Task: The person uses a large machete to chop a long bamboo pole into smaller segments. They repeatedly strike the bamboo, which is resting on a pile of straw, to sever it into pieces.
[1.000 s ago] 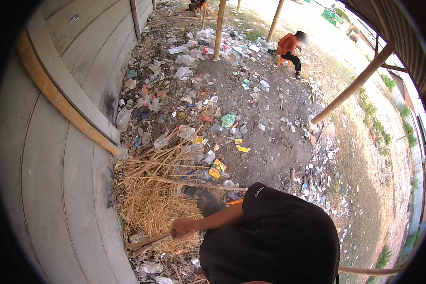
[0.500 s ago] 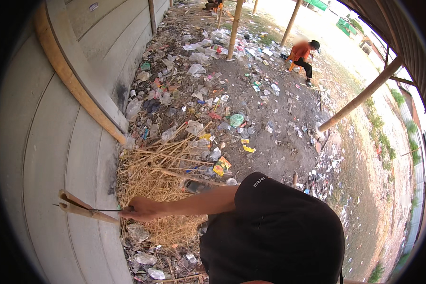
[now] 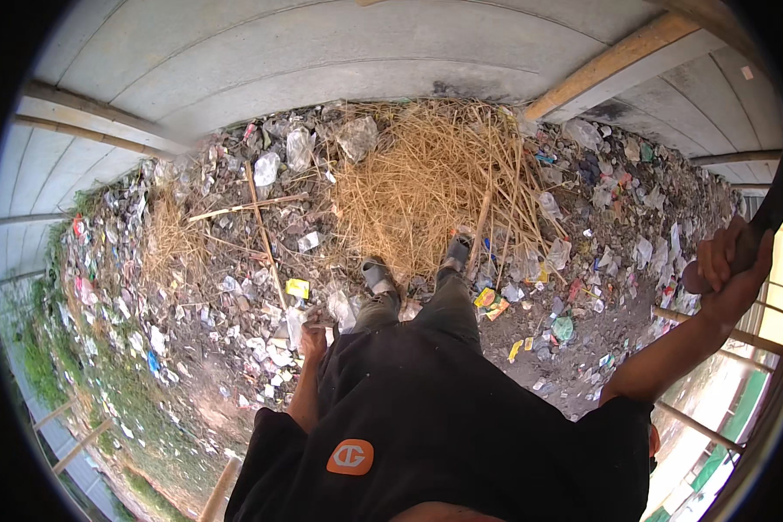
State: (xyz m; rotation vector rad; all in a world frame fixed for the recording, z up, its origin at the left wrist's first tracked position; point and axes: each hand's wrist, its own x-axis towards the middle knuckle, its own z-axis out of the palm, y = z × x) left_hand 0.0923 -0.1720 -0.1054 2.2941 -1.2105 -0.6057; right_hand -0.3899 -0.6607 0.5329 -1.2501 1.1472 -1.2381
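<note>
My right hand (image 3: 732, 259) is raised at the far right, its fingers wrapped round the handle of a large dark knife (image 3: 772, 209). The rounded butt of the handle shows below my fingers, and the blade runs up into the dark rim of the picture. Low beside my left hip, my left hand (image 3: 314, 337) has its fingers curled. Whatever it may hold is too small to make out. Between my feet and the wall lies a heap of dry straw-coloured shavings (image 3: 418, 187), with thin split sticks (image 3: 518, 191) along its right side.
A grey panel wall (image 3: 348, 56) with wooden posts (image 3: 613, 65) stands ahead. Plastic scraps and wrappers litter the ground all round. Two crossed sticks (image 3: 257, 209) lie left of the heap. My shoes (image 3: 377, 277) stand at its near edge.
My view has swung from along the wall to straight down toward my feet. The knife, earlier level against a split bamboo pole, is now raised at the right; that pole no longer shows clearly.
</note>
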